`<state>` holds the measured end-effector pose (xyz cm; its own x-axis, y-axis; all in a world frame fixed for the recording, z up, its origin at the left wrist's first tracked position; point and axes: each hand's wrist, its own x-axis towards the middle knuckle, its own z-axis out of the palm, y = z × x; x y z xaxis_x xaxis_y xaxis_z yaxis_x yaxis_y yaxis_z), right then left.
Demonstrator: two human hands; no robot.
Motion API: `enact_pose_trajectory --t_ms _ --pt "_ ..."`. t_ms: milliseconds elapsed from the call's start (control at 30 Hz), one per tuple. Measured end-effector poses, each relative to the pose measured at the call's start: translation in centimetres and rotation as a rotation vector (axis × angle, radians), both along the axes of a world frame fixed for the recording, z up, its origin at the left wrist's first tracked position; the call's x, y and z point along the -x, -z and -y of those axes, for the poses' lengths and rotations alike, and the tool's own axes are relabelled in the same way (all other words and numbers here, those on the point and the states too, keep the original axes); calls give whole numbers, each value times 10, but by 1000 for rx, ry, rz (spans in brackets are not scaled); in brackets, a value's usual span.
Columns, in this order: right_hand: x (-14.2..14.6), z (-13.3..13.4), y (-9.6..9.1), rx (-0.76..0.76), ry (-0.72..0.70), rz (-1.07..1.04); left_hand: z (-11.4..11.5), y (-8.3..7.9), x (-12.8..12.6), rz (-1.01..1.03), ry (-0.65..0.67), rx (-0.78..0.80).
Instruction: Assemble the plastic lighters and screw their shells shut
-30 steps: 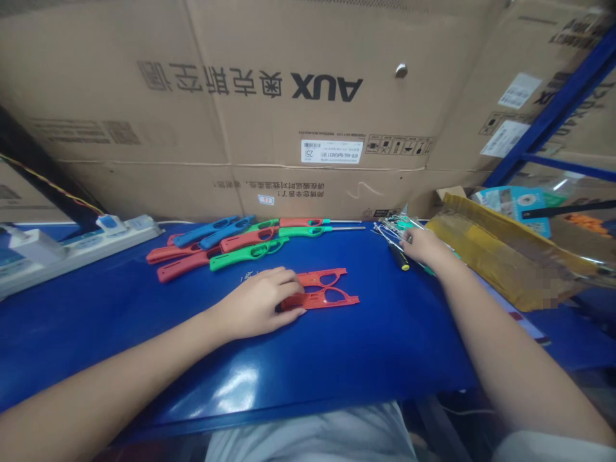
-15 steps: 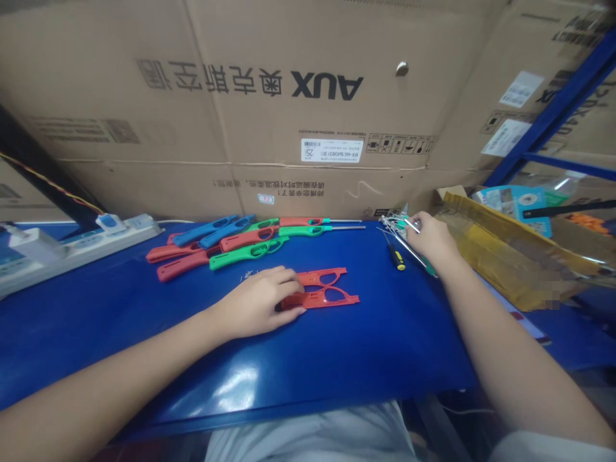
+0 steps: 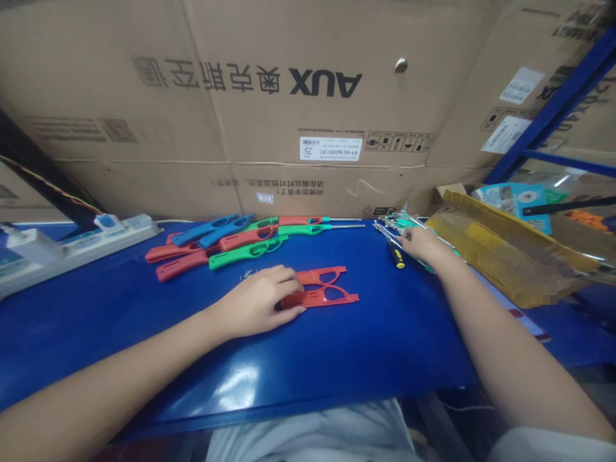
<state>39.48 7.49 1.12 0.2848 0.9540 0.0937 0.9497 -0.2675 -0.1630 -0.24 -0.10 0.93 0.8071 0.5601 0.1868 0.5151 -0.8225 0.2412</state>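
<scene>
Two red shells (image 3: 332, 290) mid-surface (image 3: 144, 321) under flat, unclenched left hand (image 3: 262, 301); right hand (image 3: 423, 247) at wire pile (image 3: 392, 224), screwdriver (image 3: 397, 258) beside, grip unclear; best hold shells pinned, pick single wire.

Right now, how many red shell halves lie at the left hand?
2: far red half and near red half, side by side, left ends under the left hand.

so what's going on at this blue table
A person works at the blue table. Their left hand rests on the ends of two red plastic shell halves lying flat side by side. Their right hand touches a pile of thin metal rods at the far right, beside a yellow-and-black screwdriver. A row of red, blue and green long-nosed lighters lies behind.
</scene>
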Motion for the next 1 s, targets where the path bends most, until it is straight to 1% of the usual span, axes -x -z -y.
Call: enact_pose_trajectory --t_ms 100,233,400,533,633,700,800,900,933,1000 --pt "1 0 -2 -6 111 -9 0 0 0 -3 -2 3" --pt "5 5 -8 -134 154 -42 0 0 0 0 -2 5" --pt "11 11 -15 -285 123 -106 0 -1 0 4 1 5" --pt "16 11 -16 -331 73 -181 0 0 0 1 0 7" --pt "20 10 -17 -338 20 -256 0 0 1 2 -4 4" --pt "25 11 -19 -317 -43 -327 1 0 1 0 -6 5" --pt "40 20 -24 -233 -183 -457 2 -4 0 -19 -19 18" --pt "60 34 -26 -95 -306 -600 4 -9 -1 -55 -45 41" --pt "66 38 -25 -22 -331 -677 5 -10 -1 -66 -53 47" --pt "74 43 -20 95 -342 -689 6 -13 -1 -81 -66 55"
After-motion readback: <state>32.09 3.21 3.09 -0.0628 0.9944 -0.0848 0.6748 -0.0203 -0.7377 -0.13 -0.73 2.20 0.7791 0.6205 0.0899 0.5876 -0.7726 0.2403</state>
